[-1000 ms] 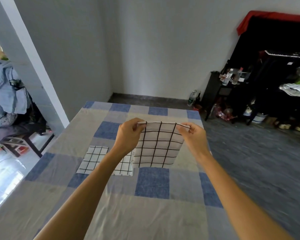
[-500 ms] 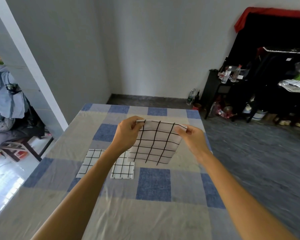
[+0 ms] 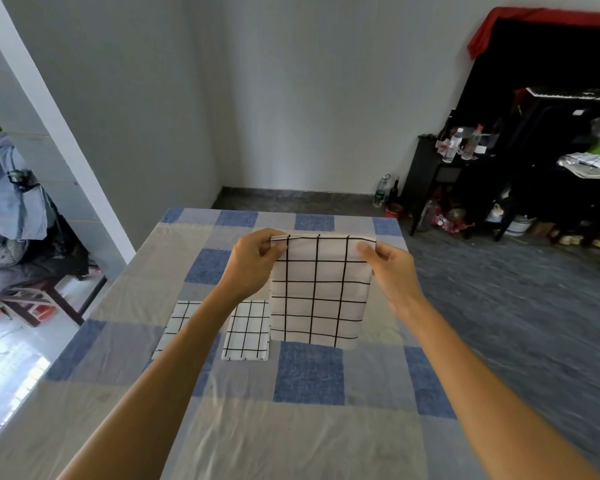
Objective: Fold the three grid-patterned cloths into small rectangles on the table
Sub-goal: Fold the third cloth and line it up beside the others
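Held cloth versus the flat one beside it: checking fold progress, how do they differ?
The held cloth hangs upright, pinched at its top by left hand and right hand; the flat cloth lies on the table. The held cloth's grid is bigger; the flat cloth's is finer. Both are white with black lines.

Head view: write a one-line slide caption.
Left hand and right hand pinch the top corners of the held cloth above the table, finer-grid cloth alongside.

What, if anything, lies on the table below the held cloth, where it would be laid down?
Nothing visible. The held cloth, pinched by the left hand and right hand, hangs over bare tablecloth; a folded cloth lies beside it, leftward.
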A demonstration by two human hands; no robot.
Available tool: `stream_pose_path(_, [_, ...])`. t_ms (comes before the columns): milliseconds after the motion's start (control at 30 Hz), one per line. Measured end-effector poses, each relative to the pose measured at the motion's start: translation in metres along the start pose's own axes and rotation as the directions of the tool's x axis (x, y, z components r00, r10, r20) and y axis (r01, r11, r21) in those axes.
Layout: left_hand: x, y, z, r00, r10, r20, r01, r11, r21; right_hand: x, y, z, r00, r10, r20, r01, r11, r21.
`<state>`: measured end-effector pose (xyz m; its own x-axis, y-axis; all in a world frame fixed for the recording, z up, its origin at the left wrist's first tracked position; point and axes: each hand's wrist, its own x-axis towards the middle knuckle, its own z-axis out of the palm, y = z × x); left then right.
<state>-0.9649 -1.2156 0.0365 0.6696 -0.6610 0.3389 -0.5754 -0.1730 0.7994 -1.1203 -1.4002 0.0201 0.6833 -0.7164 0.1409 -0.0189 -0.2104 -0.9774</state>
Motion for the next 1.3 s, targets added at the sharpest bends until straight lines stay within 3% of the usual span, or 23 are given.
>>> stream_pose_path(400, [0.0,0.004,-0.001,0.999,-0.039,0.004,0.039,0.998,-0.042,0.0,-0.005,-0.004,0.999,0.019,-0.026,-0.017,0.996,0.083])
stream_pose_path(667, [-0.001,0.001,0.002,0.995,-0.095,-0.028,0.094,0.994,-0.062,0.001,-0.002,-0.005,0.999,-0.022,-0.03,0.023,0.999,0.027])
stream_pose_path(767, [-0.001,0.004,0.006,0.991,-0.083,-0.109,0.092,0.993,0.08,0.001,0.004,-0.002,0.996,-0.082,-0.027,0.081,0.996,-0.026])
stream_pose_path(867, [-0.001,0.023,0.016,0.995,0.057,-0.085,-0.037,0.973,0.226,-0.001,0.003,0.004,0.993,-0.116,0.007,0.116,0.991,-0.073])
stream_pose_path(1033, [0.004,0.043,0.041,0.969,0.239,0.07,-0.249,0.924,0.291,-0.005,-0.006,0.015,0.979,-0.183,0.092,0.197,0.966,-0.17])
stream_pose_path(1300, [0.005,0.043,0.051,0.92,0.381,0.096,-0.392,0.869,0.302,-0.006,-0.011,0.016,0.934,-0.247,0.257,0.349,0.779,-0.52])
